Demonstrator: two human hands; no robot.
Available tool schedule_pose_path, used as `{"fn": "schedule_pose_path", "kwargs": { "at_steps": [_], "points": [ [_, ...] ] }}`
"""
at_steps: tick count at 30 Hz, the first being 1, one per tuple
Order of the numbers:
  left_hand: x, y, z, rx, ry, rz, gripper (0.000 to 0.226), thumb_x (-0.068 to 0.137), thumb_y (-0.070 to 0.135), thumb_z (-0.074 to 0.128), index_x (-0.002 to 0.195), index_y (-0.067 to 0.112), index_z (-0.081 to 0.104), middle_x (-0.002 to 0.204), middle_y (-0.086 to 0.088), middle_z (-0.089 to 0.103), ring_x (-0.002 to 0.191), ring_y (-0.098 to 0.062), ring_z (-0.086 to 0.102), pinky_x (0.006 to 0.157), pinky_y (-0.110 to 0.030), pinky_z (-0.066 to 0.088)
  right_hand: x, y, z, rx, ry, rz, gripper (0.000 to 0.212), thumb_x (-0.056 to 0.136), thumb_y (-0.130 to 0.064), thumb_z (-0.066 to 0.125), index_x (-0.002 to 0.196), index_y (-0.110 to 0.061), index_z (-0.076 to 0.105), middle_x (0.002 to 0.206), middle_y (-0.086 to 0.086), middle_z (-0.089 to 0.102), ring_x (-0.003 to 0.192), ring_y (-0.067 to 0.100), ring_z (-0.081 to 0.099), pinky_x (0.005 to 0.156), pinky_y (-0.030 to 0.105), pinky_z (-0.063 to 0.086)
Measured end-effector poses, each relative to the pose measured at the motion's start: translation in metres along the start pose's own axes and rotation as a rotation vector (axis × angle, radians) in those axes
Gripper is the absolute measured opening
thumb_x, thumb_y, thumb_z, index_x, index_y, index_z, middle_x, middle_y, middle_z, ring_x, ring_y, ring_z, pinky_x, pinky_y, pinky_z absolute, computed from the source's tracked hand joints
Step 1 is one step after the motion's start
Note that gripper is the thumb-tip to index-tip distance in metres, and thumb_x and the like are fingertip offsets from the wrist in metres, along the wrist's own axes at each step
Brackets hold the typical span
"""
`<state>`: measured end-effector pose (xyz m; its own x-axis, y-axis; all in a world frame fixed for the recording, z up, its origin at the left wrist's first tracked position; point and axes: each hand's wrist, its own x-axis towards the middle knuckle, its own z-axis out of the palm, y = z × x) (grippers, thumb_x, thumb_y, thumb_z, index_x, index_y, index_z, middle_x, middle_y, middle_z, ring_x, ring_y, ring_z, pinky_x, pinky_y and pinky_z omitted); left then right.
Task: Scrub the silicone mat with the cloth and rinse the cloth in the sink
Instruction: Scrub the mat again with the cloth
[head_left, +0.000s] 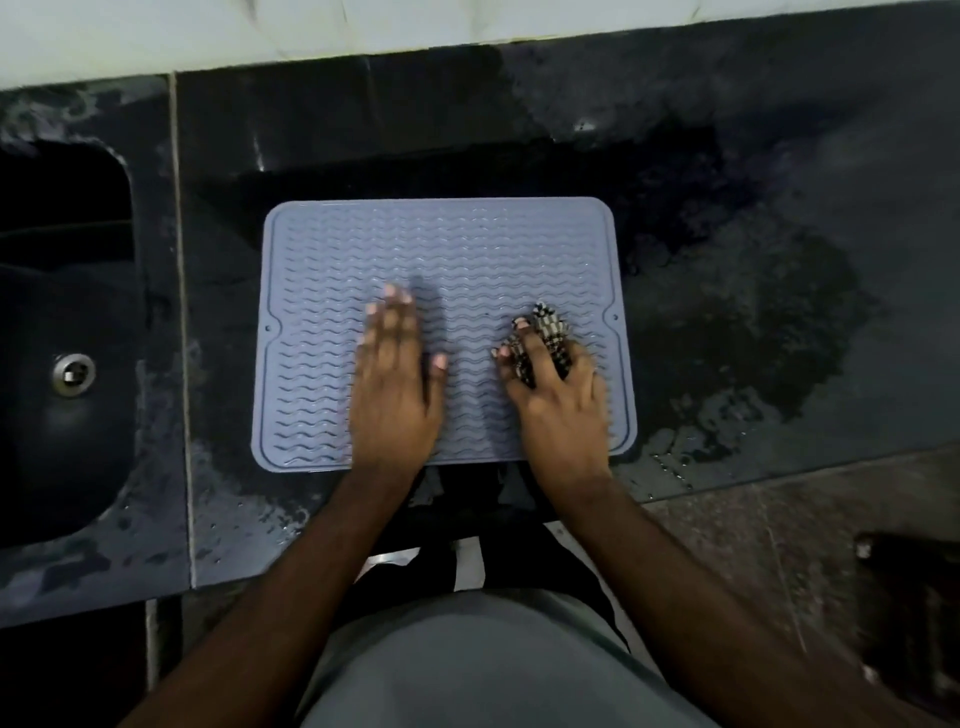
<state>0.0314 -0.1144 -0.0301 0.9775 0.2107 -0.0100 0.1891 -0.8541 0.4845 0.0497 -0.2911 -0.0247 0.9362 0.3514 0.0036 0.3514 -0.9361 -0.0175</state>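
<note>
A grey-blue silicone mat (441, 244) with wavy ridges lies flat on the dark wet counter. My left hand (397, 379) rests palm down on the mat's near middle, fingers apart, holding nothing. My right hand (558, 400) presses a bunched black-and-white checked cloth (545, 325) onto the right part of the mat; the cloth pokes out past my fingertips, and most of it is hidden under the hand. The dark sink (62, 291) with a metal drain (74, 374) sits at the far left.
The black counter (727, 218) is wet to the right of the mat, with a large puddle patch. A pale wall (260, 31) runs along the back. The counter's front edge is just below the mat. A dark object (909, 613) sits on the floor at lower right.
</note>
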Motion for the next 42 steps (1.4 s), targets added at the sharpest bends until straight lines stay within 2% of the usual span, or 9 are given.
{"fn": "schedule_pose_path", "kwargs": {
  "at_steps": [3,8,13,21,28,31,35,40,42],
  "points": [
    [-0.004,0.023,0.02,0.099,-0.195,0.304,0.06,0.108,0.036,0.028,0.162,0.016,0.013,0.17,-0.001,0.003,0.157,-0.02,0.004,0.126,-0.046,0.013,-0.002,0.002,0.001,0.001,0.016,-0.003,0.035,0.086,-0.024,0.071,0.121,-0.029,0.07,0.156,0.001,0.04,0.131,0.04,0.032,0.092,0.05,0.046],
    [-0.002,0.019,0.026,0.243,-0.308,0.258,0.089,0.093,0.074,0.028,0.163,0.022,0.011,0.17,0.004,0.004,0.156,-0.012,0.004,0.127,-0.039,0.007,-0.004,0.033,0.004,-0.109,0.074,0.019,0.042,0.09,-0.025,0.06,0.132,-0.028,0.063,0.158,0.0,0.04,0.132,0.038,0.037,0.087,0.044,0.042],
    [0.002,0.035,0.022,0.227,-0.349,0.208,0.102,0.085,0.084,0.029,0.163,0.022,0.007,0.171,0.003,-0.001,0.157,-0.016,0.0,0.127,-0.043,0.005,-0.011,0.085,0.001,-0.155,0.043,0.191,0.04,0.094,-0.025,0.051,0.133,-0.03,0.062,0.158,0.001,0.04,0.129,0.042,0.042,0.085,0.047,0.042],
    [0.004,0.038,-0.006,0.087,-0.337,0.208,0.1,0.084,0.08,0.041,0.16,0.016,0.027,0.167,-0.003,0.023,0.152,-0.025,0.023,0.123,-0.039,0.019,-0.002,0.087,-0.025,0.125,0.06,0.317,0.047,0.092,-0.012,0.048,0.133,-0.027,0.062,0.15,0.009,0.045,0.116,0.044,0.041,0.083,0.053,0.05],
    [-0.012,-0.005,-0.045,0.15,-0.203,0.018,0.086,0.085,0.046,0.075,0.155,0.013,0.037,0.156,-0.011,0.038,0.137,-0.031,0.038,0.113,-0.043,0.035,0.016,-0.012,-0.047,0.569,0.053,-0.013,0.069,0.083,0.002,0.042,0.142,-0.031,0.055,0.152,0.005,0.041,0.126,0.035,0.044,0.104,0.047,0.041],
    [-0.025,-0.031,-0.057,0.16,-0.21,-0.054,0.087,0.078,0.044,0.082,0.15,0.014,0.044,0.146,-0.011,0.045,0.124,-0.034,0.046,0.102,-0.046,0.043,0.019,-0.064,-0.032,0.695,-0.069,-0.095,0.062,0.084,-0.015,0.031,0.136,-0.026,0.062,0.147,0.008,0.05,0.127,0.033,0.046,0.105,0.047,0.042],
    [-0.039,-0.049,-0.06,0.168,-0.239,-0.057,0.085,0.076,0.056,0.079,0.147,0.017,0.051,0.146,-0.012,0.046,0.123,-0.034,0.045,0.103,-0.044,0.044,0.014,-0.087,-0.01,0.536,-0.074,-0.129,0.056,0.084,-0.03,0.032,0.127,-0.034,0.069,0.148,-0.002,0.052,0.121,0.032,0.048,0.101,0.04,0.047],
    [-0.036,-0.049,-0.061,0.162,-0.237,-0.065,0.086,0.081,0.059,0.073,0.154,0.027,0.04,0.151,-0.005,0.037,0.13,-0.028,0.037,0.108,-0.04,0.038,0.021,-0.077,-0.005,0.599,-0.133,-0.023,0.061,0.088,-0.051,0.026,0.126,-0.035,0.069,0.152,-0.011,0.046,0.129,0.023,0.043,0.104,0.016,0.025],
    [-0.038,-0.049,-0.061,0.186,-0.254,-0.064,0.087,0.084,0.06,0.069,0.157,0.028,0.035,0.153,-0.005,0.033,0.132,-0.027,0.034,0.109,-0.04,0.037,0.015,-0.071,-0.005,0.518,-0.111,-0.014,0.051,0.089,-0.046,0.032,0.118,-0.037,0.074,0.151,-0.011,0.047,0.123,0.024,0.041,0.103,0.028,0.034]
  ]
}}
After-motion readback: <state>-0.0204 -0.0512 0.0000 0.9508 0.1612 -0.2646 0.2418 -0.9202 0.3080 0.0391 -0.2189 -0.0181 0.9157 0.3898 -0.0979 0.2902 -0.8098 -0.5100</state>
